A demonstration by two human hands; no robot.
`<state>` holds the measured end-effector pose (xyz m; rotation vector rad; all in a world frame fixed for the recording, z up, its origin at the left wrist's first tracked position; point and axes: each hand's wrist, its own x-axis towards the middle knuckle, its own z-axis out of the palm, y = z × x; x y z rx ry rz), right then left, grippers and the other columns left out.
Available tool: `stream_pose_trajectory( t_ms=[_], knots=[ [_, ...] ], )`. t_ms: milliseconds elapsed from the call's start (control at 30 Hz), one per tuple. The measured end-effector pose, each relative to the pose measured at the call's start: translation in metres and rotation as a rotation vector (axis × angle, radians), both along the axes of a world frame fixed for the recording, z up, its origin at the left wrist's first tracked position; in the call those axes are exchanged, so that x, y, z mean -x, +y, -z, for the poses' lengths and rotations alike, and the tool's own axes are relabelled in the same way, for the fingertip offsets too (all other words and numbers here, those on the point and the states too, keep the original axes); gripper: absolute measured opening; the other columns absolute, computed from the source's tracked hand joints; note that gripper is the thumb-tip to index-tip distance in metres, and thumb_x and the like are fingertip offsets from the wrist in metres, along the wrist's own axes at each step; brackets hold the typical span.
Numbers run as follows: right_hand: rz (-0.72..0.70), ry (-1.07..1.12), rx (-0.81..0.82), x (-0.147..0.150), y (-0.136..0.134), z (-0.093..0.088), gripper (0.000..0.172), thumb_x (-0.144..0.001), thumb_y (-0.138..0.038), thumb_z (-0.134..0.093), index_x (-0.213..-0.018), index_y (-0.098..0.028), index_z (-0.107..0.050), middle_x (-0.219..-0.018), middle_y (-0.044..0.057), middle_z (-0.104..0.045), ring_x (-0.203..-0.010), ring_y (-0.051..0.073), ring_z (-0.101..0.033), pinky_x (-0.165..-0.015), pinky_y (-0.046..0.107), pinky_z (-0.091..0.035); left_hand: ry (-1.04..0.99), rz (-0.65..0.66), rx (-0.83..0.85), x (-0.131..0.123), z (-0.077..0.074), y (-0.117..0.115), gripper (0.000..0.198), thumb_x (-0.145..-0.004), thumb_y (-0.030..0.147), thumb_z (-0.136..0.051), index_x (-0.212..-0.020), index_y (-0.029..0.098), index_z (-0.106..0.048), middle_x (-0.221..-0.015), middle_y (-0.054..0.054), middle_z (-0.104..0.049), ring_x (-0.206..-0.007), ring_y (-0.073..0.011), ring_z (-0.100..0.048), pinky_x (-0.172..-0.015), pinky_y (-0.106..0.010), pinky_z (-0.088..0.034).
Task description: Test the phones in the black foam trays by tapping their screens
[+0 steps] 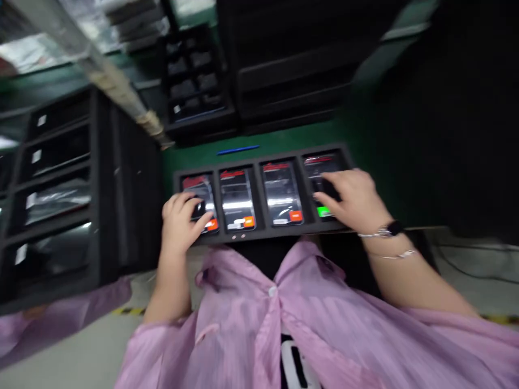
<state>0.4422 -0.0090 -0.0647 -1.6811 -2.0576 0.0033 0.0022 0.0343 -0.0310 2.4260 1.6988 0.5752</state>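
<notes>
A long black foam tray (258,197) lies crosswise in front of me, with glossy phone-like panels in its row of slots. Each panel carries red print at its top and a coloured label near its bottom. My left hand (180,219) rests over the leftmost panel (208,199), its thumb apart from its bent fingers. At the other end, my right hand (351,197) lies over the rightmost panel (312,167), thumb and forefinger spread. That panel's label is green; the others' are orange. Between my hands are two middle panels (237,197) (280,192). Blur hides exact finger contact.
Behind the tray, a blue pen (238,149) lies on the green tabletop (284,136). Stacked black trays (91,189) stand at left, and another compartmented tray (194,116) is farther back. A pale post (117,89) slants down behind them. Part of a pink sleeve (81,319) shows lower left.
</notes>
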Motion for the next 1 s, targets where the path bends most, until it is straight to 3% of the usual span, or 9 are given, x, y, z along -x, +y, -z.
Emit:
stream_pose_trajectory(
  t_ms=[67, 167, 367, 467, 567, 700, 800, 900, 1000],
  knots=[
    [0.014, 0.018, -0.043, -0.001, -0.006, 0.002, 0.056, -0.098, -0.06, -0.059, -0.127, -0.013, -0.071, -0.141, 0.025, -0.057, -0.133, 0.042, -0.052, -0.114, 0.062, -0.042, 0.035, -0.045, -0.03, 0.001, 0.003, -0.004, 0.045, -0.092, 0.063, -0.064, -0.108, 0.022, -0.074, -0.147, -0.012, -0.061, -0.142, -0.0377, -0.046, -0.123, -0.052, -0.033],
    [0.072, -0.02, -0.104, 0.0, -0.015, 0.002, 0.056, -0.099, -0.06, -0.057, -0.134, -0.017, -0.068, -0.154, 0.022, -0.045, -0.14, 0.046, -0.048, -0.114, 0.063, -0.043, 0.031, -0.009, 0.04, 0.003, 0.006, -0.008, 0.048, -0.098, 0.059, -0.058, -0.125, 0.02, -0.068, -0.133, -0.013, -0.069, -0.127, -0.0302, -0.059, -0.12, -0.047, -0.036],
    [0.004, -0.01, -0.059, -0.001, -0.012, 0.005, 0.054, -0.105, -0.065, -0.041, -0.105, -0.022, -0.073, -0.118, 0.013, -0.074, -0.116, 0.036, -0.068, -0.12, 0.077, -0.028, -0.006, 0.022, -0.138, -0.001, 0.001, -0.02, 0.051, -0.098, 0.06, -0.056, -0.128, 0.02, -0.067, -0.146, -0.014, -0.062, -0.142, -0.0334, -0.049, -0.124, -0.052, -0.033],
    [0.047, 0.065, -0.146, 0.011, -0.023, 0.003, 0.042, -0.105, -0.051, -0.05, -0.127, -0.02, -0.068, -0.137, 0.017, -0.067, -0.137, 0.039, -0.057, -0.124, 0.071, -0.029, -0.049, 0.077, -0.224, -0.011, 0.003, -0.043, 0.043, -0.099, 0.056, -0.053, -0.121, 0.024, -0.07, -0.137, -0.012, -0.067, -0.139, -0.0318, -0.053, -0.127, -0.056, -0.028],
    [-0.068, 0.158, -0.14, 0.041, -0.048, 0.002, 0.056, -0.101, -0.046, -0.057, -0.153, -0.024, -0.049, -0.154, 0.017, -0.052, -0.152, 0.04, -0.041, -0.125, 0.065, -0.036, -0.017, 0.13, -0.191, -0.022, 0.013, -0.07, 0.041, -0.097, 0.055, -0.059, -0.124, 0.026, -0.07, -0.137, -0.011, -0.067, -0.14, -0.0325, -0.052, -0.127, -0.057, -0.029],
    [-0.195, 0.129, -0.103, 0.088, -0.072, 0.006, 0.072, -0.099, -0.054, -0.061, -0.158, -0.022, -0.037, -0.159, 0.019, -0.046, -0.155, 0.042, -0.034, -0.123, 0.072, -0.032, 0.033, 0.143, -0.212, -0.029, 0.027, -0.085, 0.043, -0.097, 0.053, -0.063, -0.13, 0.026, -0.07, -0.143, -0.012, -0.064, -0.142, -0.0339, -0.049, -0.124, -0.056, -0.034],
    [-0.179, 0.051, -0.009, 0.109, -0.073, 0.009, 0.066, -0.098, -0.055, -0.06, -0.153, -0.022, -0.046, -0.162, 0.019, -0.043, -0.156, 0.043, -0.032, -0.124, 0.073, -0.027, 0.045, 0.129, -0.18, -0.032, 0.031, -0.081, 0.048, -0.096, 0.059, -0.064, -0.132, 0.029, -0.071, -0.147, -0.012, -0.062, -0.145, -0.0366, -0.045, -0.123, -0.057, -0.032],
    [-0.162, -0.002, 0.059, 0.11, -0.069, 0.007, 0.055, -0.099, -0.053, -0.06, -0.144, -0.022, -0.058, -0.167, 0.018, -0.038, -0.157, 0.044, -0.029, -0.125, 0.075, -0.022, 0.082, 0.113, -0.138, -0.034, 0.031, -0.077, 0.055, -0.09, 0.07, -0.067, -0.129, 0.031, -0.072, -0.152, -0.012, -0.058, -0.149, -0.0415, -0.04, -0.125, -0.063, -0.026],
    [-0.106, 0.026, -0.012, 0.091, -0.074, 0.004, 0.068, -0.098, -0.056, -0.06, -0.155, -0.022, -0.046, -0.168, 0.02, -0.034, -0.158, 0.045, -0.027, -0.123, 0.074, -0.027, -0.003, 0.124, -0.174, -0.027, 0.026, -0.077, 0.067, -0.09, 0.074, -0.065, -0.137, 0.028, -0.064, -0.155, -0.017, -0.053, -0.15, -0.0423, -0.039, -0.123, -0.062, -0.031]
  ],
)
